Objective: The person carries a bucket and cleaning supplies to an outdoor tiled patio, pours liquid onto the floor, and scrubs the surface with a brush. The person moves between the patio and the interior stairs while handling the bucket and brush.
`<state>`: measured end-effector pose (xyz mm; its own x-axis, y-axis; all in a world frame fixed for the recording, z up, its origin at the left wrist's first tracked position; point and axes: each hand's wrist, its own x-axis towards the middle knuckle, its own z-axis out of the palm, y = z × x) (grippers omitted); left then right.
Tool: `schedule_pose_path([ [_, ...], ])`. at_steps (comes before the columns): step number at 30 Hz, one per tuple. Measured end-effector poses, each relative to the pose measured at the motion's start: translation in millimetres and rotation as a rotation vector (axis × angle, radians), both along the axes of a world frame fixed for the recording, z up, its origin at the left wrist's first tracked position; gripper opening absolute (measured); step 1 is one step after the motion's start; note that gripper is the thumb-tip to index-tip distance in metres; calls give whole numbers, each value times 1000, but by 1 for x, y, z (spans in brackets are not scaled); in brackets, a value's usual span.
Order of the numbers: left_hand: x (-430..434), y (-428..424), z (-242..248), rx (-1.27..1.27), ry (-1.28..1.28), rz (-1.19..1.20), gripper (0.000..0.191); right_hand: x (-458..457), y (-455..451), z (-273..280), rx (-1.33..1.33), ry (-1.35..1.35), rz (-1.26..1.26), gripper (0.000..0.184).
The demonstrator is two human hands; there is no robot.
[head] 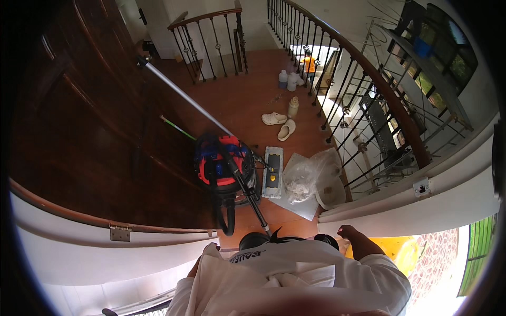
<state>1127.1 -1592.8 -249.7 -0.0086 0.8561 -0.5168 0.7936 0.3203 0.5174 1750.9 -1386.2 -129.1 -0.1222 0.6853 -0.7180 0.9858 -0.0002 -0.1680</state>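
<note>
At the lower right, my right hand (346, 231) is beside the white door frame, its fingers curled; whether it holds anything does not show. My left hand (213, 245) shows only in part at the lower left, mostly behind my white shirt and cloth. In front of me a red, blue and black canister vacuum cleaner (222, 162) stands on the reddish floor, with a metal tube (185, 96) slanting up and left past it. Right of the vacuum lies a flat mop head (272, 172). Next to that, a clear plastic bag (301, 181) rests on a pale sheet.
An open dark wooden door (91, 130) is at left. Cream clogs (286, 129), a bottle (293, 107) and white containers (291, 81) stand ahead. A railing (367, 79) curves along the right, with scaffolding and a person beyond. Another person in orange (308, 63) is below.
</note>
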Motion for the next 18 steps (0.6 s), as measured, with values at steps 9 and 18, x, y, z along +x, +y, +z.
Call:
schedule_pose_path([
  [9,-41,111,90,-113,28,195,30,-110,62,129,203,212,-203,24],
  [18,-22,126,186,63,28,467,33,-92,129,151,270,119,-184,27],
])
